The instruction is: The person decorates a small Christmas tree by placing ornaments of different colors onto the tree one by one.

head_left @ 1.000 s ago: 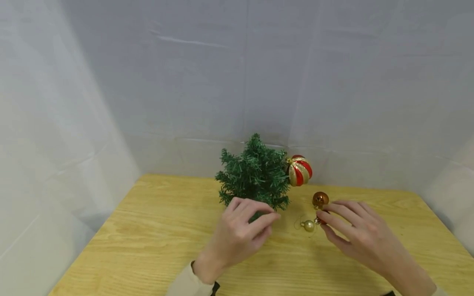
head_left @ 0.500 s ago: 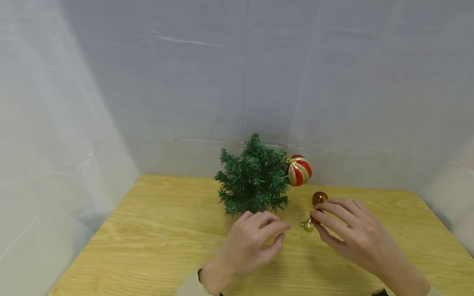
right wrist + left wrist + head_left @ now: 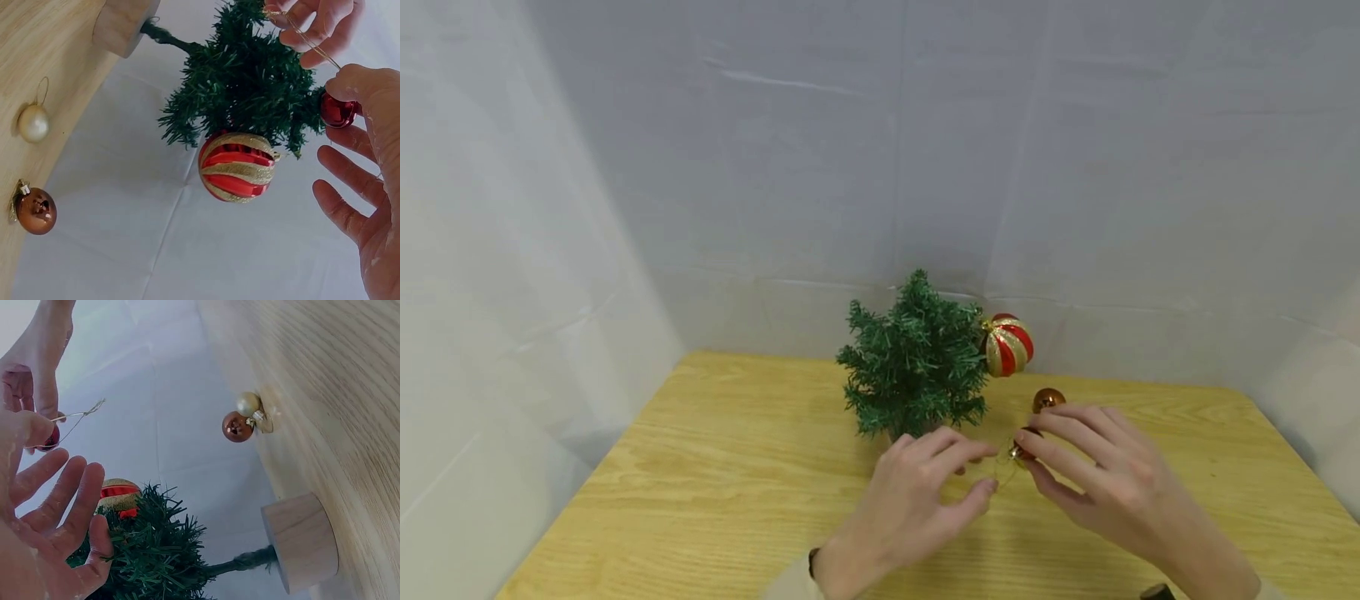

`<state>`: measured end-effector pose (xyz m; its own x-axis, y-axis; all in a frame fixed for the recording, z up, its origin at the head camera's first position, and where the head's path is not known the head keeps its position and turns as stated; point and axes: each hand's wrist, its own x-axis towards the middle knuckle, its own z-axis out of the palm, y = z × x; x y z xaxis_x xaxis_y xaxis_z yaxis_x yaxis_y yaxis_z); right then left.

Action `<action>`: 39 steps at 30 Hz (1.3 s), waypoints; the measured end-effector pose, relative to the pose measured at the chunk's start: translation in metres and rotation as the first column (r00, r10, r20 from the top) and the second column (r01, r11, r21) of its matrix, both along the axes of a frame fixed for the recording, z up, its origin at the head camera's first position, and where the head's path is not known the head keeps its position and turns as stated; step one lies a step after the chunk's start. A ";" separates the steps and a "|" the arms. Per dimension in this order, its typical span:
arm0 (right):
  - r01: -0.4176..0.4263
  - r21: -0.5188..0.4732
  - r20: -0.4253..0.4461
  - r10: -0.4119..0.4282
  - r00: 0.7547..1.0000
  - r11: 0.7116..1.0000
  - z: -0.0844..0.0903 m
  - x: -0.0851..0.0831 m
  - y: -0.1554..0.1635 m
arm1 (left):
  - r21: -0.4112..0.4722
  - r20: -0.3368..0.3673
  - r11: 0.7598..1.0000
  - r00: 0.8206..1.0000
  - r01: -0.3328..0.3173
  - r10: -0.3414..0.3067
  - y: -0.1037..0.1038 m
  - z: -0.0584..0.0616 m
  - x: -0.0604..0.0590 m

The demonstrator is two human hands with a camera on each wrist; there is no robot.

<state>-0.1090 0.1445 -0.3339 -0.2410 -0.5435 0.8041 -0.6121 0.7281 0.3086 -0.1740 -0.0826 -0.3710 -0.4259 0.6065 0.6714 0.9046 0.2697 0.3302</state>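
at the left we see the wooden table [image 3: 700, 467] with its pale grain, and on it the small green tree [image 3: 916, 362] standing upright on a round wooden base [image 3: 300, 540]. in front of the tree, our left hand [image 3: 917, 500] hovers above the table with thumb and forefinger pinched on the thin gold hanging loop [image 3: 78, 415]; the other fingers spread loosely below it. the loop runs from that pinch to the right, across the small gap between the two hands, to the small red bauble [image 3: 339, 109]. our right hand [image 3: 1105, 483] holds that bauble at its fingertips, so the bauble sits at the very left tip of the right hand's grip, just right of the left hand's pinch, lifted off the table and level with the lower branches of the tree. from the head view only a sliver of it shows between the fingers; the right wrist view shows it plainly, pressed against the thumb with the remaining fingers open beneath. further right and behind, a big red-and-gold striped ornament [image 3: 1006, 344] hangs on the tree's right side. on the table just behind the right hand lies a brown bauble [image 3: 1048, 400], and the wrist views show a small gold bauble [image 3: 33, 122] lying next to it, touching it or nearly so.
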 end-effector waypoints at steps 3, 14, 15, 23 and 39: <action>-0.008 -0.003 -0.002 0.008 1.000 1.000 0.000 0.000 -0.003 | 0.006 0.021 1.000 1.000 0.009 -0.009 0.001 0.001 0.001; -0.008 -0.003 0.014 0.008 1.000 1.000 0.000 0.002 -0.006 | 0.044 0.027 0.999 1.000 0.002 -0.003 0.003 -0.002 0.001; -0.009 -0.003 0.014 0.009 1.000 1.000 0.000 0.002 -0.006 | 0.047 0.028 0.999 1.000 0.001 -0.003 0.003 -0.002 0.001; -0.008 0.000 0.012 0.008 1.000 1.000 -0.001 0.002 -0.006 | 0.073 -0.009 0.997 1.000 -0.007 0.008 0.004 -0.003 0.000; 0.004 -0.105 0.191 0.016 0.981 0.994 -0.015 0.002 -0.005 | 0.234 -0.082 0.971 0.995 -0.037 0.057 -0.006 -0.002 -0.010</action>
<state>-0.1065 0.1397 -0.3488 -0.3928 -0.4609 0.7958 -0.6570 0.7461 0.1078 -0.1842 -0.0891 -0.3729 -0.3832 0.4103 0.8275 0.9210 0.2379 0.3086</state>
